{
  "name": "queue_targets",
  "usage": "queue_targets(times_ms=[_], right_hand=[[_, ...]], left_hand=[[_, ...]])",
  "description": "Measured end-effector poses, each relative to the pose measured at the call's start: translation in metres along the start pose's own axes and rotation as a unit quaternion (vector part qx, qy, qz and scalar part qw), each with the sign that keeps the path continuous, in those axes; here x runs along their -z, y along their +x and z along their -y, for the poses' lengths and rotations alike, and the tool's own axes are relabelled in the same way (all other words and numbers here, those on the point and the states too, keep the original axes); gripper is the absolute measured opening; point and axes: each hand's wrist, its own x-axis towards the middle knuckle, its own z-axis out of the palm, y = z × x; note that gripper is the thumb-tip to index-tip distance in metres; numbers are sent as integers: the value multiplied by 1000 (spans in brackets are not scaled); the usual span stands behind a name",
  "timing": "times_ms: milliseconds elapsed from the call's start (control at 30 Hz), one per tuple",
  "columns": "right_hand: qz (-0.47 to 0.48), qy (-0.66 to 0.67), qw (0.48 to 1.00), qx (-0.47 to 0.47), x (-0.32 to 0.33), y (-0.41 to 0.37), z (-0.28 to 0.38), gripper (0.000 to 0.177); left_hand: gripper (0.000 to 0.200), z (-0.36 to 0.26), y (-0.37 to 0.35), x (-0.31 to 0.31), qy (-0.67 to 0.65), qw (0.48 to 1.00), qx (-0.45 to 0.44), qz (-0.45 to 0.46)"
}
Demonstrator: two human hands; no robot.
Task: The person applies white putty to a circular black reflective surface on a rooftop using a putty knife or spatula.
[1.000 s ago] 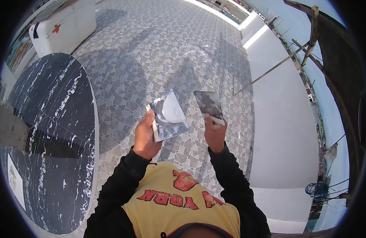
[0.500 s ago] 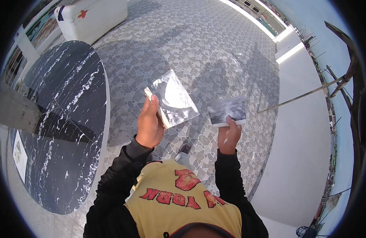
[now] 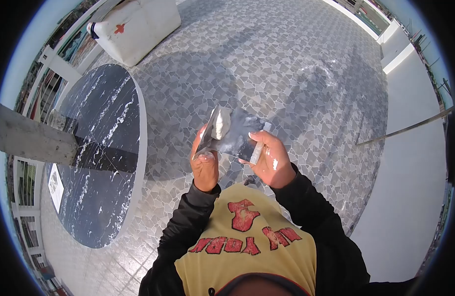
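My left hand (image 3: pixel 206 165) is closed on a thin plate (image 3: pixel 206 140) that is tilted nearly edge-on, below the middle of the view. A lump of white paste (image 3: pixel 221 123) sits between it and a second plate. That second plate (image 3: pixel 240 133), flat and grey with pale smears, is held by its white edge strip in my right hand (image 3: pixel 271 159), thumb on top. The two plates meet or overlap at the paste. White residue marks the fingers of both hands.
An oval black marble-patterned table (image 3: pixel 102 197) stands at the left, with a concrete post (image 3: pixel 35 135) across it and a white printed sheet (image 3: pixel 55 187) on it. Behind is a white cooler box (image 3: pixel 139 34). A low white wall (image 3: pixel 410 148) runs along the right.
My hands have come together, bringing the two plates into contact or nearly so. The left plate has tipped up from its flatter pose. The view has shifted, too.
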Motion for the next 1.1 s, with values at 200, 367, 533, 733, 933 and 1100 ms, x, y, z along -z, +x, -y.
queue_targets(times_ms=[200, 367, 533, 733, 933, 1100], right_hand=[[225, -391, 818, 356, 54, 27, 6, 78], [218, -554, 703, 390, 52, 48, 25, 81], [125, -375, 883, 254, 15, 36, 18, 19], [121, -172, 977, -32, -4, 49, 71, 25], [177, -452, 855, 182, 17, 48, 72, 24], [330, -677, 510, 416, -4, 36, 63, 47]], left_hand=[[32, 0, 19, 3, 219, 950, -183, 130], [40, -4, 15, 24, 303, 922, -205, 125], [47, 1, -6, 50, 374, 902, -198, 91], [29, 22, -53, 50, 324, 940, 43, -100], [34, -4, -11, -28, -242, 887, 298, -258], [35, -19, 17, -47, -304, 873, 284, -254]])
